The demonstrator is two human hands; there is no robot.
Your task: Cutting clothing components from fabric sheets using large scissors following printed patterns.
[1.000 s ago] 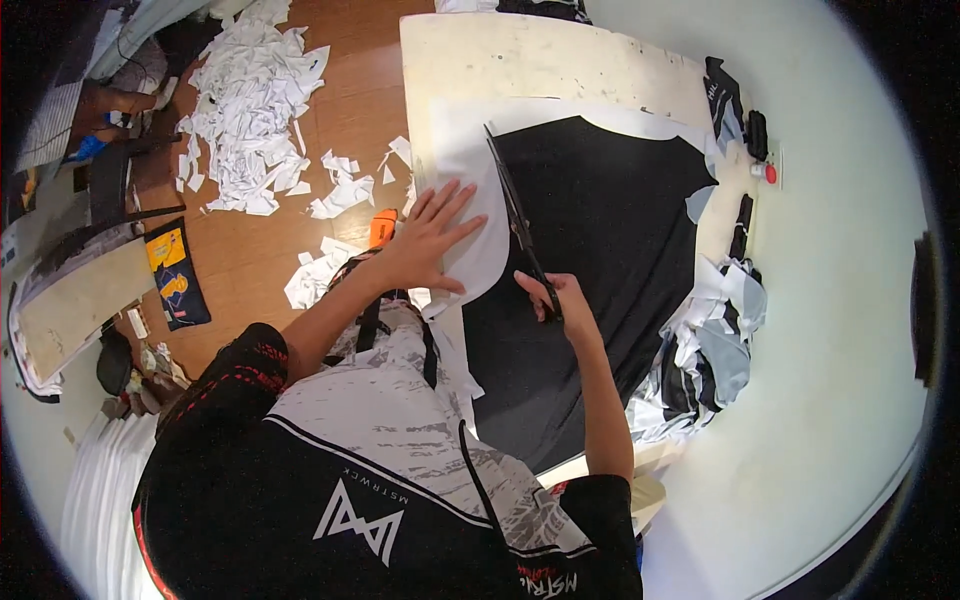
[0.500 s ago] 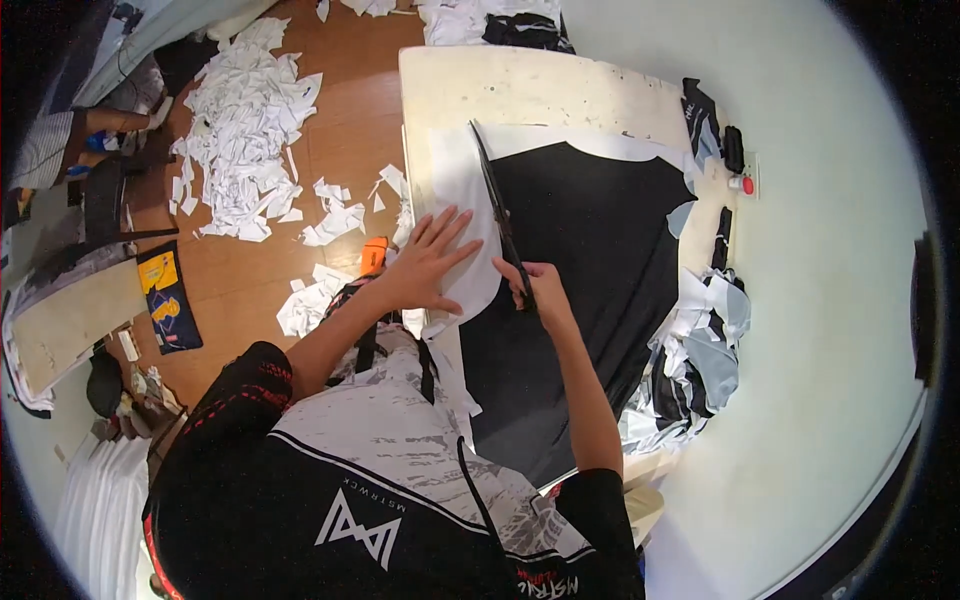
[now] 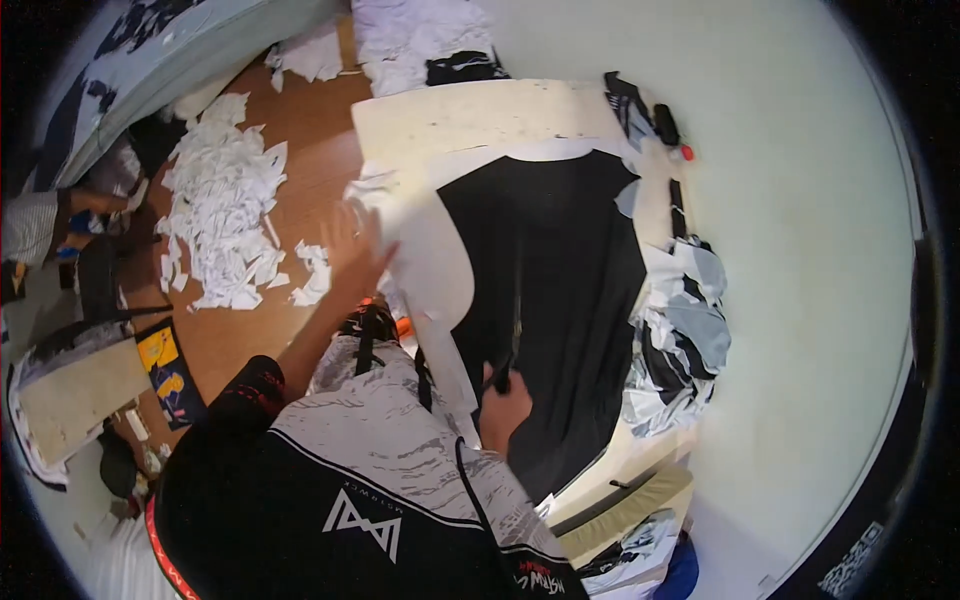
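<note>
Black cloth (image 3: 560,260), shaped like a garment panel with a cut neckline, lies on white sheet material (image 3: 430,260) on the table. My right hand (image 3: 505,410) is closed round the handles of dark scissors (image 3: 516,325), low over the cloth's left part. The blades point away from me and are hard to see against the black. At the table's left edge, my left hand (image 3: 362,245) is blurred by motion, its fingers apart. Beside its fingertips, a crumpled white piece (image 3: 372,188) overhangs that edge; whether they touch, I cannot tell.
Pale tabletop (image 3: 480,110) shows beyond the cloth. White and grey scraps (image 3: 685,340) are heaped along its right side, by the wall (image 3: 800,250). White offcuts (image 3: 225,210) cover part of the brown floor (image 3: 310,120). Another person's arm (image 3: 95,203) shows far left.
My right hand has drawn the scissors back toward me, away from the sheet's edge. My left hand has lifted off the white sheet and moved left. The view has shifted.
</note>
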